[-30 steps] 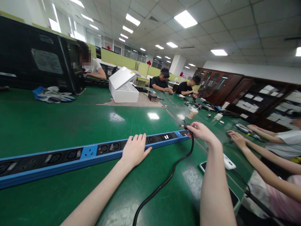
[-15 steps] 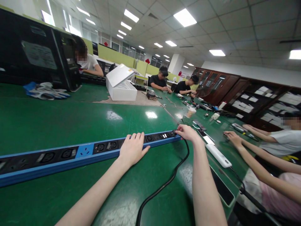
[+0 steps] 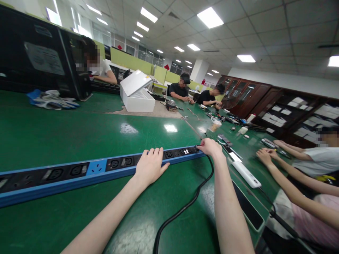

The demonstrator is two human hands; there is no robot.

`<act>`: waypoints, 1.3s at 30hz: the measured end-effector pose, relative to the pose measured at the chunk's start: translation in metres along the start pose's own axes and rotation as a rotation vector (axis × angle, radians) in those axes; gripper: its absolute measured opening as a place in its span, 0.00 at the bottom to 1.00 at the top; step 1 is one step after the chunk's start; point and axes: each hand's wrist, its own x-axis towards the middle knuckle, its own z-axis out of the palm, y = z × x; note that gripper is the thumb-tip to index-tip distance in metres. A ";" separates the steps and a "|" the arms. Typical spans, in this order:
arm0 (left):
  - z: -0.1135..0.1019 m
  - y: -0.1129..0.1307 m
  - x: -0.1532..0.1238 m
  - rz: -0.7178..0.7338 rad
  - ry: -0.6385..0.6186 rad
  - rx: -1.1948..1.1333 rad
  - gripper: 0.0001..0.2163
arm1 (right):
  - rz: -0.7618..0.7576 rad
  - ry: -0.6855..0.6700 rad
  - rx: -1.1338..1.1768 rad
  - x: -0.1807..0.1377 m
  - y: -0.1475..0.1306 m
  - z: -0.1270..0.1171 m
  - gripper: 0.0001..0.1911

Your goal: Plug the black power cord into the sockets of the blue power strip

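Note:
A long blue power strip with black sockets runs across the green table from the left edge to the middle. My left hand lies across it, fingers over the far side and thumb along the near side, holding it. At the strip's right end, my right hand is closed, thumb and fingers pinching a black plug at the last socket. How deep the plug sits is hard to make out. A black cable curves from under my right hand toward the front edge.
White-and-blue gloves lie at the left by a black case. A white box stands at the back with its lid raised. A white bar-shaped device and a phone lie at the right, near a co-worker's hands.
My right hand has shifted very slightly at the plug; my left hand stays on the strip. The co-worker's hands at the right have come closer together.

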 end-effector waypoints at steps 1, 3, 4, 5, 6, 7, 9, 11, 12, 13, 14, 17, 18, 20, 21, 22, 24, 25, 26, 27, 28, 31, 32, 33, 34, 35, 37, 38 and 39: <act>0.000 0.000 0.000 -0.001 -0.002 0.000 0.32 | 0.002 -0.006 0.006 0.001 0.001 0.000 0.19; 0.000 0.000 0.000 -0.003 -0.006 -0.002 0.32 | 0.007 -0.014 0.011 0.001 0.002 0.000 0.19; 0.000 0.000 0.000 -0.005 -0.006 -0.003 0.32 | 0.012 -0.016 0.012 0.001 0.001 0.000 0.19; 0.000 0.000 0.000 -0.006 -0.006 -0.003 0.32 | 0.019 -0.017 0.012 0.001 0.000 -0.001 0.19; 0.001 0.000 0.000 -0.007 -0.006 -0.004 0.32 | 0.024 -0.017 0.011 0.001 -0.001 -0.001 0.19; 0.001 -0.001 0.000 -0.007 -0.005 -0.004 0.32 | 0.028 -0.013 0.007 0.000 -0.003 -0.002 0.19; 0.001 -0.001 0.000 -0.007 -0.005 -0.003 0.32 | 0.037 0.002 -0.007 -0.001 -0.008 -0.002 0.20; 0.001 -0.001 0.000 -0.007 -0.005 -0.001 0.32 | 0.049 0.018 -0.023 -0.002 -0.011 -0.002 0.21; 0.001 -0.001 0.000 -0.008 -0.003 0.000 0.32 | 0.054 0.022 -0.027 -0.003 -0.012 -0.002 0.21; 0.001 -0.001 0.000 -0.007 -0.001 0.000 0.32 | 0.056 0.021 -0.028 -0.003 -0.013 -0.001 0.21; 0.000 0.000 0.000 -0.006 0.001 0.000 0.32 | 0.053 0.014 -0.027 -0.003 -0.014 0.000 0.21; -0.001 0.000 0.000 0.000 0.001 -0.003 0.32 | 0.033 -0.003 -0.031 -0.003 -0.017 0.002 0.20; -0.001 0.000 0.000 0.001 0.000 -0.004 0.32 | 0.029 -0.002 -0.035 -0.003 -0.018 0.002 0.19; -0.002 0.000 0.000 0.001 0.001 -0.006 0.32 | 0.030 0.004 -0.035 -0.003 -0.019 0.003 0.19; -0.002 -0.001 -0.001 0.001 0.003 -0.007 0.32 | 0.030 0.004 -0.030 -0.003 -0.019 0.003 0.19; -0.002 -0.001 -0.001 0.001 0.005 -0.006 0.32 | 0.028 0.002 -0.021 -0.003 -0.019 0.003 0.19; -0.002 -0.001 -0.001 0.004 0.009 -0.001 0.32 | 0.026 -0.005 -0.009 -0.004 -0.019 0.003 0.19; -0.002 -0.001 -0.001 0.006 0.010 0.003 0.32 | 0.025 -0.003 -0.010 -0.005 -0.019 0.004 0.19; -0.001 -0.001 -0.001 0.008 0.012 0.008 0.32 | 0.023 0.005 -0.015 -0.006 -0.020 0.004 0.19; -0.001 -0.001 -0.001 0.010 0.013 0.012 0.32 | 0.021 0.015 -0.024 -0.007 -0.021 0.004 0.19; -0.001 -0.001 -0.001 0.011 0.014 0.015 0.32 | 0.018 0.025 -0.035 -0.008 -0.022 0.005 0.19; -0.001 -0.001 -0.001 0.014 0.013 0.018 0.32 | -0.003 0.030 -0.062 -0.007 -0.024 0.005 0.19; -0.001 -0.001 -0.001 0.011 0.012 0.017 0.32 | -0.010 0.020 -0.066 -0.005 -0.024 0.004 0.19; -0.001 -0.001 -0.001 0.008 0.010 0.014 0.32 | -0.017 0.007 -0.066 -0.002 -0.023 0.004 0.19; -0.001 -0.001 -0.001 0.003 0.010 0.010 0.31 | -0.021 -0.008 -0.063 0.001 -0.022 0.003 0.19; -0.001 0.000 -0.001 -0.001 0.010 0.005 0.31 | -0.026 -0.025 -0.057 0.005 -0.020 0.002 0.19; -0.002 0.000 -0.001 -0.005 0.008 -0.007 0.31 | -0.041 -0.064 -0.037 0.012 -0.016 0.001 0.19; -0.002 0.000 -0.001 -0.007 0.005 -0.012 0.31 | -0.054 -0.083 -0.026 0.015 -0.014 0.000 0.18; -0.002 0.000 -0.001 -0.008 0.000 -0.016 0.31 | -0.066 -0.094 -0.019 0.016 -0.012 0.001 0.17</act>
